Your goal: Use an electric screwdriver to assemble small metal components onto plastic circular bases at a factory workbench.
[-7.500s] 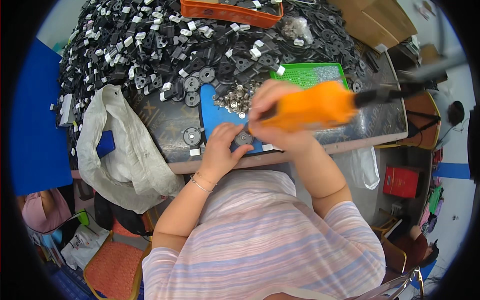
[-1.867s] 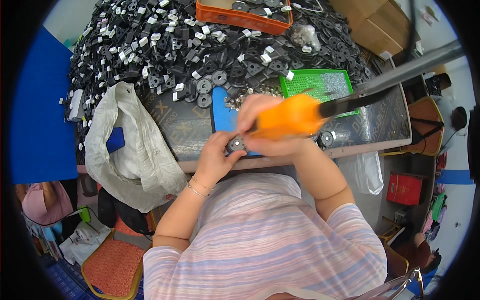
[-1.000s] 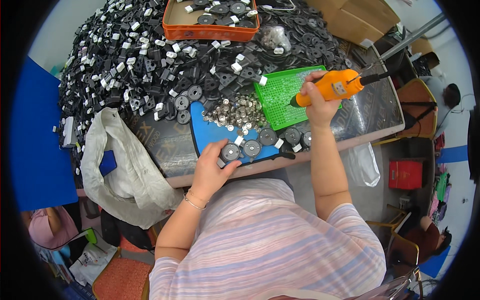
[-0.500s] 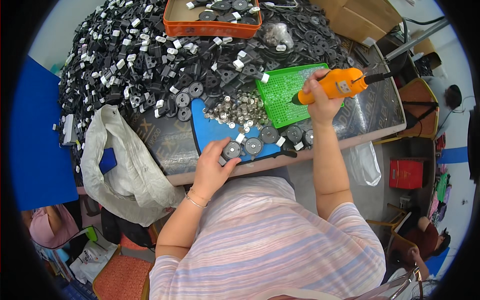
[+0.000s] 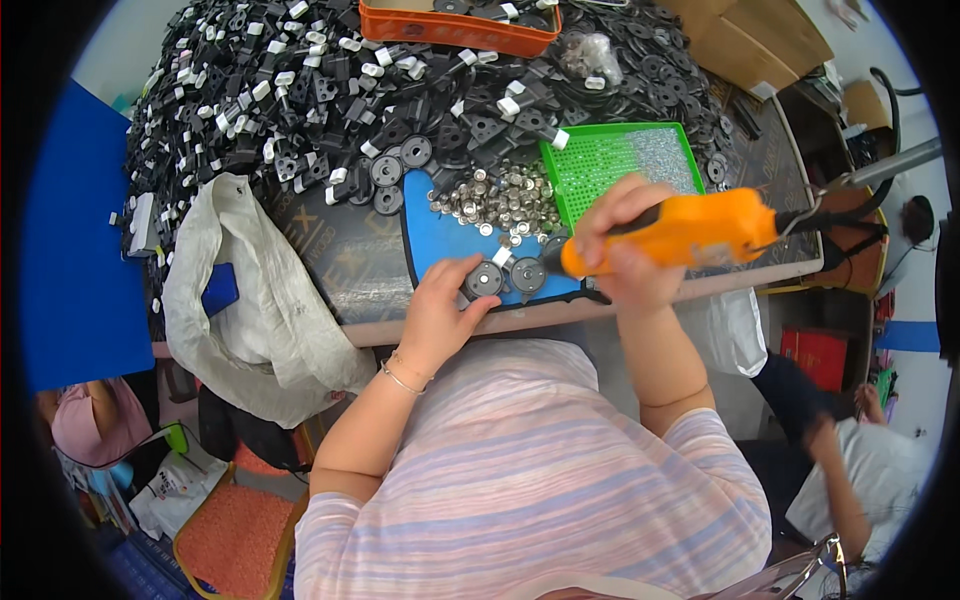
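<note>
My right hand (image 5: pixel 632 245) is closed around an orange electric screwdriver (image 5: pixel 712 228). The tool's dark tip points left, close beside a dark round wheel-like part (image 5: pixel 528 275); contact cannot be made out. With thumb and fingers, my left hand (image 5: pixel 445 300) grips another such round part (image 5: pixel 486 280) with a silvery centre. Both round parts lie on a blue mat (image 5: pixel 445 240) at the table's near edge. A heap of small silvery metal caps (image 5: pixel 505 200) sits just beyond them. My right hand and the screwdriver hide whatever lies to the right of these parts.
A green tray (image 5: pixel 590 165) of small silvery pieces lies beyond my right hand. Black parts with white ends (image 5: pixel 300 100) pile up behind, under an orange box (image 5: pixel 460 30). A whitish sack (image 5: pixel 240 340) hangs at the left edge. Another person (image 5: pixel 850 470) is at lower right.
My right hand has brought the screwdriver down and left, from above the green tray to the round parts. My left hand keeps its grip. A person in white has come into the lower right.
</note>
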The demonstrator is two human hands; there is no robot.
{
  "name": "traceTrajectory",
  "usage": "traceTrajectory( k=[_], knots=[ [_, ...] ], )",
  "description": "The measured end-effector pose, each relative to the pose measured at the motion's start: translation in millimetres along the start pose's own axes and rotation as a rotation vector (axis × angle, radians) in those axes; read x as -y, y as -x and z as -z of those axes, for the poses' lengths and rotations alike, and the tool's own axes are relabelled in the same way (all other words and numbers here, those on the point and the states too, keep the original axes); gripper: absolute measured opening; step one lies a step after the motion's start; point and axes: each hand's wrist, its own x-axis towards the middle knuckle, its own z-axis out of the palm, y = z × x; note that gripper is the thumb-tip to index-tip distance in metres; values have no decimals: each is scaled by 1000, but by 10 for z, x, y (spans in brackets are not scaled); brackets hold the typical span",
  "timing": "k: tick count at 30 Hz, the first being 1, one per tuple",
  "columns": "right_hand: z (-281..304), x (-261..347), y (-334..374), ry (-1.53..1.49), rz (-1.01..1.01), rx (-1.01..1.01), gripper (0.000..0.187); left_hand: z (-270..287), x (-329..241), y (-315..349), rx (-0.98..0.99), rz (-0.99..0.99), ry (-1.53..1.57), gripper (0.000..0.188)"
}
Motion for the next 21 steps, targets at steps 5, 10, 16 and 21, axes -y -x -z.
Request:
traceTrajectory(
  k=[5,10,16,21],
  knots=[
    [-184,-149,37,140,-22,215,26,-6,9,4,-17,-16,8,49],
    [-245,-238,10,229,-20,265,25,9,-1,6,-1,-1,5,49],
    [-307,-236,-61,365,77,428,23,2,2,6,-42,-57,-17,48],
    [-276,-284,-64,291,67,419,20,1,16,2,-8,-46,-24,47]
  ],
)
